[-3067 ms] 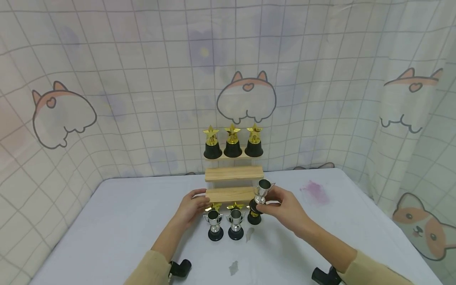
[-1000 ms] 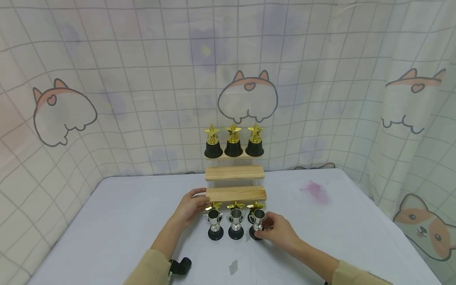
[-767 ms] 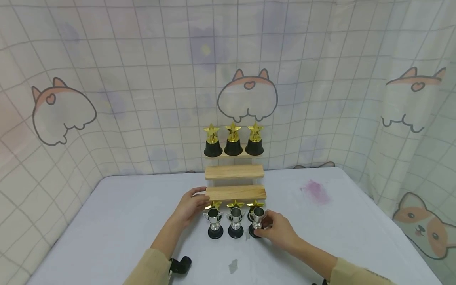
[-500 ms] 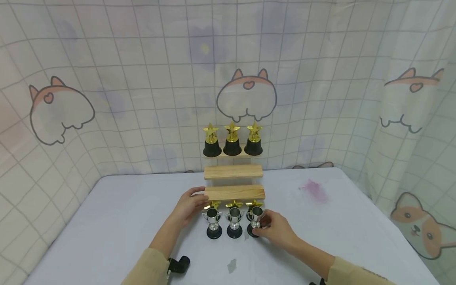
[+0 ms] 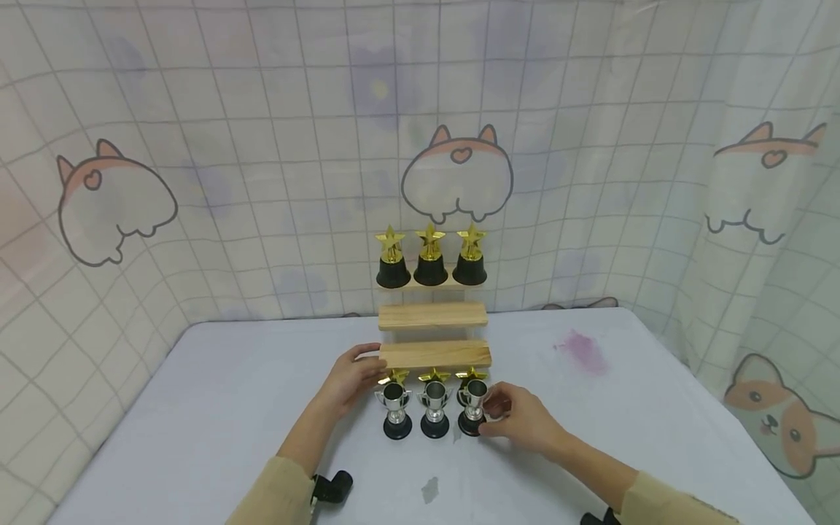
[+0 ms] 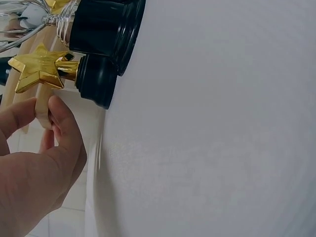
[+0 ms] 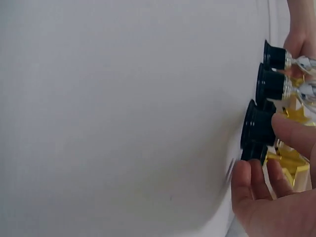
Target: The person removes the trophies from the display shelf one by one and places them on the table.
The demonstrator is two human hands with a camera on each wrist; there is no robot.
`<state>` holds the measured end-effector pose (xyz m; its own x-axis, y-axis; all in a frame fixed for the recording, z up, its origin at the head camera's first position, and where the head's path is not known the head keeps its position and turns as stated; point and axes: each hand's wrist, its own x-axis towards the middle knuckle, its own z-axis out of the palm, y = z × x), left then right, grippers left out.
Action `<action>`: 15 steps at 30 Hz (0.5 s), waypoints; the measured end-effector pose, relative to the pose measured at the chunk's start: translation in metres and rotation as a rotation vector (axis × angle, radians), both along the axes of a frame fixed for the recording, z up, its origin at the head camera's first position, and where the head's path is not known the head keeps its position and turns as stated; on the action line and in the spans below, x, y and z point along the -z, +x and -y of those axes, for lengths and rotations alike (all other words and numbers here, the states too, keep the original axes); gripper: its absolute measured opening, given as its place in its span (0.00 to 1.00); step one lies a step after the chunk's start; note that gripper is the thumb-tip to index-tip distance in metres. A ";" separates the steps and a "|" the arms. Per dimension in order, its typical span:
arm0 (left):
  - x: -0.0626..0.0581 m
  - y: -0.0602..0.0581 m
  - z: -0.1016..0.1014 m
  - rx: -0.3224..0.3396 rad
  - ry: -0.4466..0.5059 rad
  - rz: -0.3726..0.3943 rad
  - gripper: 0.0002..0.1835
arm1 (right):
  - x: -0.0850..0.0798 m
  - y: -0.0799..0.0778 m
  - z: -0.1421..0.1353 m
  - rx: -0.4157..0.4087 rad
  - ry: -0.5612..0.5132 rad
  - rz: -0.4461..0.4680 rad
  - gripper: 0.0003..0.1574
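Three silver trophy cups with black bases stand in a front row on the table: a left cup [image 5: 395, 410], a middle cup [image 5: 434, 410] and a right cup [image 5: 473, 408]. My right hand [image 5: 521, 417] is beside the right cup, its thumb [image 7: 291, 132] at the black base and its fingers spread away from it. My left hand [image 5: 351, 379] pinches the left end of the lowest wooden board [image 5: 435, 355] of a stepped rack. Star trophies stand behind the cups, partly hidden; one gold star [image 6: 39, 68] shows close to the left fingers.
On the rack's top board stand three gold star trophies [image 5: 430, 257] with black bases. The middle board [image 5: 433, 316] is bare wood. A white cloth covers the table [image 5: 249, 408], with a pink stain [image 5: 582, 353] at right. A patterned curtain [image 5: 295, 146] hangs behind.
My right hand has lowered the third silver cup from in front of the rack to the table at the row's right end, then drawn slightly right. My left hand has stayed on the board.
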<state>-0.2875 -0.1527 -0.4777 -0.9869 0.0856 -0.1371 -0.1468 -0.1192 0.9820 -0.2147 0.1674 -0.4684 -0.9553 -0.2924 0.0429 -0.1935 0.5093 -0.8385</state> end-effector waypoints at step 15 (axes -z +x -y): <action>0.000 -0.001 0.000 0.002 -0.012 0.003 0.28 | -0.036 -0.026 -0.025 0.157 0.039 -0.058 0.20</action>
<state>-0.2889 -0.1528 -0.4777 -0.9863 0.0854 -0.1409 -0.1497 -0.1070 0.9829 -0.2402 0.1925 -0.4325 -0.9857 -0.1420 0.0906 -0.1562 0.5691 -0.8073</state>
